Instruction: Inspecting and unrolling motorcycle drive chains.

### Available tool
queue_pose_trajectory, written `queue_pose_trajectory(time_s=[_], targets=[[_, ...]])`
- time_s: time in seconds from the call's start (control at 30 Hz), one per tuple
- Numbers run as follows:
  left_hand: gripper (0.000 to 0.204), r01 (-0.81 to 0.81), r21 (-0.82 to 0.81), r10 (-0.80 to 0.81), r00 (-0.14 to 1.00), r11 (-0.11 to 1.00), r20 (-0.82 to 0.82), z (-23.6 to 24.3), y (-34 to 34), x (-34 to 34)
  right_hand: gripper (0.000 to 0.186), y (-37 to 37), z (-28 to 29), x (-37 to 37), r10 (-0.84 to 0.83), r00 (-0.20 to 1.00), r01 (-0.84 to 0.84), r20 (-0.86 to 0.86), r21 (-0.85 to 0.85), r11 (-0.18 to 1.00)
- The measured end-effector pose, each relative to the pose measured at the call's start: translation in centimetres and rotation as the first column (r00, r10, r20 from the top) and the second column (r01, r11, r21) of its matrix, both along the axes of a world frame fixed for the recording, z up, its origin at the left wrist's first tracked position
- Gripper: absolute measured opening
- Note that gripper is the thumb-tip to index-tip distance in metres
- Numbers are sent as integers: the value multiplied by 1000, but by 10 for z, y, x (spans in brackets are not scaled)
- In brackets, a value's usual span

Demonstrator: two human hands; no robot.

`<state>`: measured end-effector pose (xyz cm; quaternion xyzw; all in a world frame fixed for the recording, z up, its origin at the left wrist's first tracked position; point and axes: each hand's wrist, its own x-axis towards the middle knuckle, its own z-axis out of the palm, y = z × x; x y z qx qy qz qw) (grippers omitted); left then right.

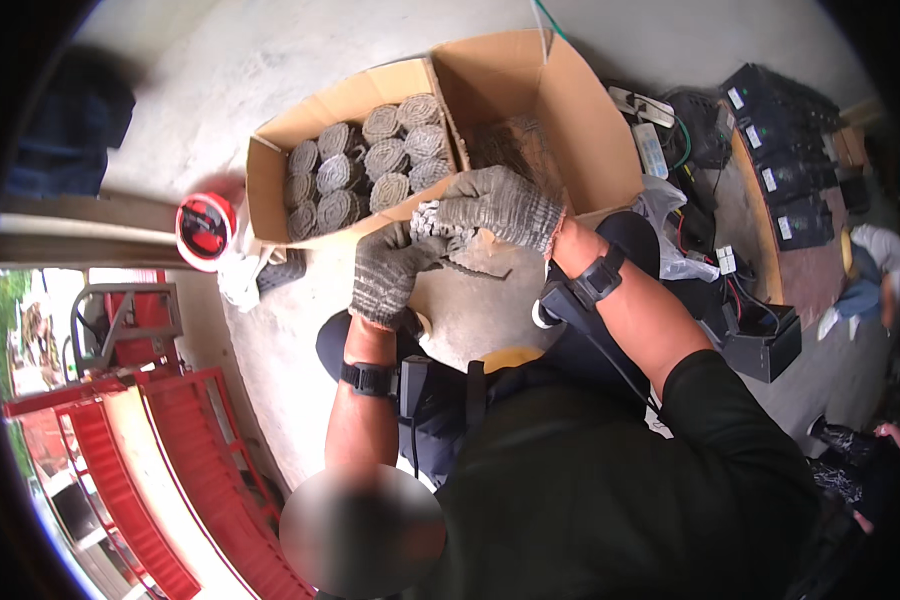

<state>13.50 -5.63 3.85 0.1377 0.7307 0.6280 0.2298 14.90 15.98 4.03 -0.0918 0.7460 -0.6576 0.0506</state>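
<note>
My left hand and my right hand, both in grey knit gloves, are close together at the front rim of an open cardboard box. Their fingers are closed around a grey segmented piece, chain-like, largely hidden by the gloves. A dark strip extends rightward from between them. The box holds several upright grey rolls in rows. Beside it on the right stands a second, taller cardboard box, with some dark material inside at the bottom.
A red-and-white round container and white bags lie left. A red metal vehicle is lower left. Power strips, dark battery-like blocks, wires and a plastic bag are right. Other people are at the far right edge.
</note>
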Motion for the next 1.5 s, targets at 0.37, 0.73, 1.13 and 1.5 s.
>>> queue_pose_trajectory(time_s=[0.37, 0.73, 1.13, 1.5], targets=[[14, -282, 393, 202, 951, 875, 232, 5, -11, -11, 33, -42, -22, 17, 181, 945, -156, 274, -110, 982], [24, -273, 392, 237, 962, 879, 138, 27, -6, -12, 20, -17, 10, 18, 115, 955, -102, 272, -62, 993], [21, -106, 122, 105, 994, 987, 15, 38, -23, -12, 33, 5, 53, 0, 226, 958, -251, 176, 132, 959], [18, 136, -656, -435, 843, 743, -318, 76, -23, -32, 53, -10, 45, -19, 385, 919, -361, 90, 589, 723]])
